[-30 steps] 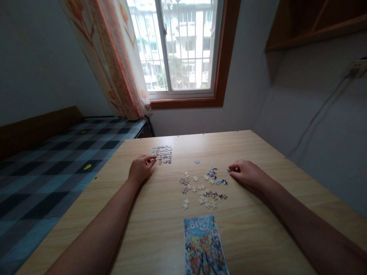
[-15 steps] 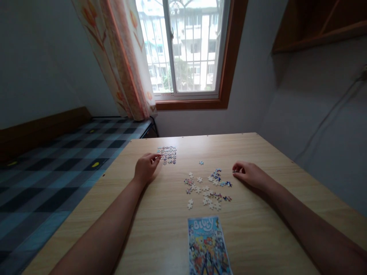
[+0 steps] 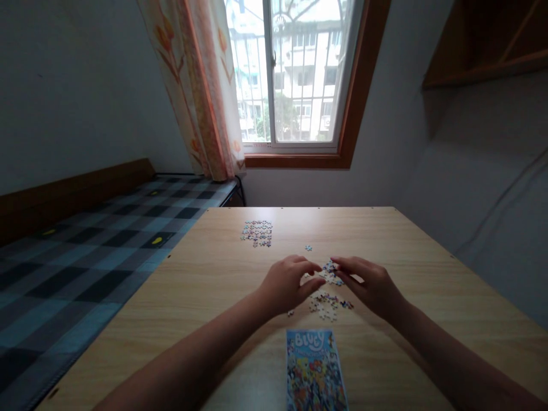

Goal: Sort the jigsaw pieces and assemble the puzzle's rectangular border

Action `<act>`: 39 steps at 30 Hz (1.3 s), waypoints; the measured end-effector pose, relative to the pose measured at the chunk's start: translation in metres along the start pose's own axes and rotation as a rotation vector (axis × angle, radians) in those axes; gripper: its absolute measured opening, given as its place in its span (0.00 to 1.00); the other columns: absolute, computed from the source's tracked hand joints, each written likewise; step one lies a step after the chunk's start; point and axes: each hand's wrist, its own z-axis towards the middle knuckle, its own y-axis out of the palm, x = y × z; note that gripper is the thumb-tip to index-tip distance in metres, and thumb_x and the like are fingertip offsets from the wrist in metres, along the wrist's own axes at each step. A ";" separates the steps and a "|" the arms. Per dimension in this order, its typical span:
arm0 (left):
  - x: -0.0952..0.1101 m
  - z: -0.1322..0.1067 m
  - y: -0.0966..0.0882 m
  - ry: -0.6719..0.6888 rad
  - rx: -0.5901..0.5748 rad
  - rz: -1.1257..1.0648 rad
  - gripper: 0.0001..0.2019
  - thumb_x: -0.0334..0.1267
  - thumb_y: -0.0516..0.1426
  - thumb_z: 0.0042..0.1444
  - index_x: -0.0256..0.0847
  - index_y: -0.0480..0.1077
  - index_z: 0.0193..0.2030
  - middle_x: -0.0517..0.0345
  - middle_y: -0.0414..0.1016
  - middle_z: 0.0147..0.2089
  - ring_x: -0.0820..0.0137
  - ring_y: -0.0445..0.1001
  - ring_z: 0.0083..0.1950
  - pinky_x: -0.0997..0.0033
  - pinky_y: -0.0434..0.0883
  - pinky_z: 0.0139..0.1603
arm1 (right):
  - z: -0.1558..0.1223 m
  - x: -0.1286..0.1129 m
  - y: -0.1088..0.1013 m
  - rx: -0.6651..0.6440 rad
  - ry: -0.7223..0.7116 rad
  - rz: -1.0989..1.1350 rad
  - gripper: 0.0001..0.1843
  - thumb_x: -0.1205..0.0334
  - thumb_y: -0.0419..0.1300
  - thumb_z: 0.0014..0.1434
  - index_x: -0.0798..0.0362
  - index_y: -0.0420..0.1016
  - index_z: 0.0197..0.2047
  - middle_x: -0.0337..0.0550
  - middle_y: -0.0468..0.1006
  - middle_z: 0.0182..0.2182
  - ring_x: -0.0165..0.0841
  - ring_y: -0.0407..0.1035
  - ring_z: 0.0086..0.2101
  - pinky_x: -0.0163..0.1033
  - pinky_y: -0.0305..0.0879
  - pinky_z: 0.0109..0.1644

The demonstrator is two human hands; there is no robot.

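Observation:
My left hand (image 3: 291, 287) is over the loose jigsaw pieces (image 3: 327, 299), its thumb and forefinger apart with nothing seen between them. Facing it from the right, my right hand (image 3: 371, 282) pinches a small dark puzzle piece (image 3: 336, 266) at its fingertips, just above the pile. Some loose pieces show their printed side, others a pale back; my left hand hides several of them. Farther back on the left lies a partly joined puzzle section (image 3: 258, 231), its lower edge uneven. One single piece (image 3: 308, 248) lies between that section and the pile.
A colourful picture sheet or box lid marked "Bluey" (image 3: 314, 368) lies near me on the wooden table (image 3: 197, 274). To the left is a bed with a checked cover (image 3: 107, 245). A window (image 3: 299, 74) and curtain (image 3: 201, 85) are beyond the table.
My left hand has left the joined section and come right, over the loose pieces. My right hand has shifted slightly left toward it. The view has turned a little left.

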 end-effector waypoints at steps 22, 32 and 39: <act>-0.159 -0.013 -0.112 -0.879 -0.257 0.160 0.13 0.49 0.60 0.49 0.41 0.77 0.27 0.60 0.71 0.20 0.70 0.66 0.21 0.71 0.57 0.24 | 0.001 0.028 -0.018 0.100 0.084 -0.414 0.20 0.61 0.54 0.68 0.49 0.72 0.61 0.48 0.83 0.44 0.40 0.76 0.43 0.47 0.73 0.50; -0.183 -0.028 -0.099 -0.588 -0.079 0.437 0.13 0.46 0.57 0.54 0.44 0.81 0.34 0.52 0.81 0.35 0.66 0.74 0.33 0.70 0.63 0.32 | -0.001 0.029 -0.016 0.082 0.052 -0.428 0.16 0.65 0.53 0.67 0.50 0.79 0.51 0.47 0.84 0.42 0.38 0.77 0.42 0.45 0.74 0.48; -0.177 -0.037 -0.097 -0.397 -0.127 0.451 0.13 0.42 0.56 0.57 0.44 0.83 0.36 0.52 0.80 0.39 0.66 0.75 0.38 0.68 0.67 0.38 | -0.003 0.034 -0.016 0.092 -0.059 -0.417 0.12 0.67 0.56 0.66 0.50 0.80 0.46 0.45 0.83 0.38 0.36 0.77 0.38 0.43 0.74 0.42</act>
